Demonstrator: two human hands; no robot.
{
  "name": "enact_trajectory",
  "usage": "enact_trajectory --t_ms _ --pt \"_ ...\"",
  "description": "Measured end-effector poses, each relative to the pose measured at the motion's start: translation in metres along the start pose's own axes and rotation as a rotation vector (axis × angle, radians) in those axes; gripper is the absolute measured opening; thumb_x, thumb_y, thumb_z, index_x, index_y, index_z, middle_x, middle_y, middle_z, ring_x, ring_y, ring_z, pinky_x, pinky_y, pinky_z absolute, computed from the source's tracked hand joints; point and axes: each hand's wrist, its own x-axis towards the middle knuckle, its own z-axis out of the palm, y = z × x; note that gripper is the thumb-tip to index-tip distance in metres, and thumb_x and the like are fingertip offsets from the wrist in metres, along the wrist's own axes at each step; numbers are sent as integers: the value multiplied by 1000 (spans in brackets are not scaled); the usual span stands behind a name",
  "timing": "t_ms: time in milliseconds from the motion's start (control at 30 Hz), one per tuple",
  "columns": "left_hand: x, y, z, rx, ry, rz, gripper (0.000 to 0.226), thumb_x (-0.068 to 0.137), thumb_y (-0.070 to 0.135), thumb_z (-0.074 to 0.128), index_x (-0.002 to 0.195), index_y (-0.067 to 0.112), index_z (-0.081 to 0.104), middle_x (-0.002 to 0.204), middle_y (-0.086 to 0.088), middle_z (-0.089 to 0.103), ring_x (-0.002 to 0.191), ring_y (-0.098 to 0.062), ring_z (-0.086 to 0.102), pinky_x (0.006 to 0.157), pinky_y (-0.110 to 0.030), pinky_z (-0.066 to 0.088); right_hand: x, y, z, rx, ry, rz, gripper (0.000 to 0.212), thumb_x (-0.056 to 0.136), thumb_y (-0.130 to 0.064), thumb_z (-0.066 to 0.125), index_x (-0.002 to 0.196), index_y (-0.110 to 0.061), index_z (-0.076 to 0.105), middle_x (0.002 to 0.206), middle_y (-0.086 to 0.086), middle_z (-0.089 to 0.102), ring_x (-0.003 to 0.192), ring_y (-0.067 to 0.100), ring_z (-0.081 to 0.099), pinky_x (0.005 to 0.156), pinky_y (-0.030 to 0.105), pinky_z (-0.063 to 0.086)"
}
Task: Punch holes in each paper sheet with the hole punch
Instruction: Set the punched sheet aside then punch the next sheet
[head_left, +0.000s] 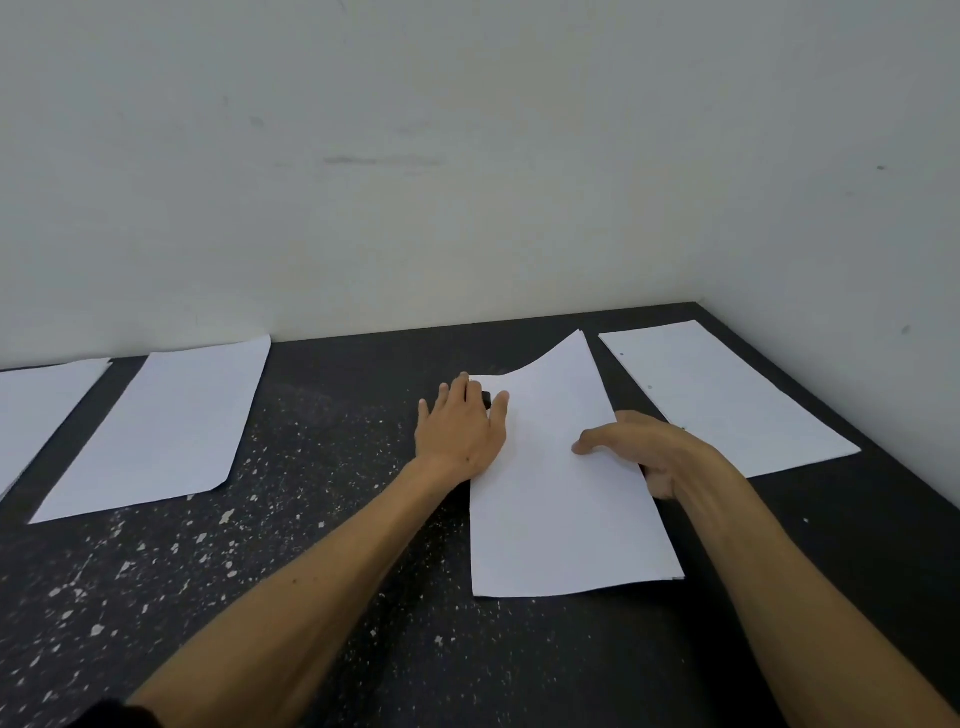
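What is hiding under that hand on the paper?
Under the left hand a small black bit of the hole punch peeks out at the edge of the middle sheet. The hand covers the rest of it.

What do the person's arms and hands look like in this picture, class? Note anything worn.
Both forearms are bare from the wrist back. The left hand and right hand wear no gloves, and no rings, watch or bracelets are visible. A bit of dark sleeve shows at the bottom edge on the left arm. No sleeve is visible on the right arm.
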Motion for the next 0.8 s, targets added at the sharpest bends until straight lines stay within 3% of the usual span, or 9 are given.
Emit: enact_trajectory --t_ms 167,467,600,667,800 --pt "1 -16 9 -34 4 31 53 109 33 19 160 18 24 170 -1 13 158 -22 4 127 -48 4 3 1 0 -5 1 1 29 91 -10 73 119 -9 69 109 14 80 100 36 77 93 52 60" --pt "-2 -12 4 -113 6 -3 53 110 34 20 161 22 24 169 3 17 158 -20 7 126 -50 0 0 0 0 7 30 12 37 85 -12 78 120 -9 67 107 14 80 97 36 78 92 56 60" --pt "-5 -5 -8 -309 22 -31 49 109 20 25 156 23 37 168 7 20 155 -14 17 126 -51 -8 -2 -1 2 -1 30 13 35 86 -12 77 119 -9 68 108 15 79 98 37 77 93 55 60" --pt "-6 0 -18 -468 -25 -51 51 108 12 27 154 27 42 169 10 16 156 -14 11 123 -47 -17 -3 -1 3 3 29 13 38 84 -12 78 120 -9 67 109 15 79 98 38 77 93 57 60" --pt "-7 5 -24 -580 -79 -78 62 105 6 29 159 35 26 170 11 11 156 -12 4 123 -49 -19 -5 -1 3 -2 29 10 43 81 -13 79 122 -8 67 110 15 79 98 38 77 94 57 59"
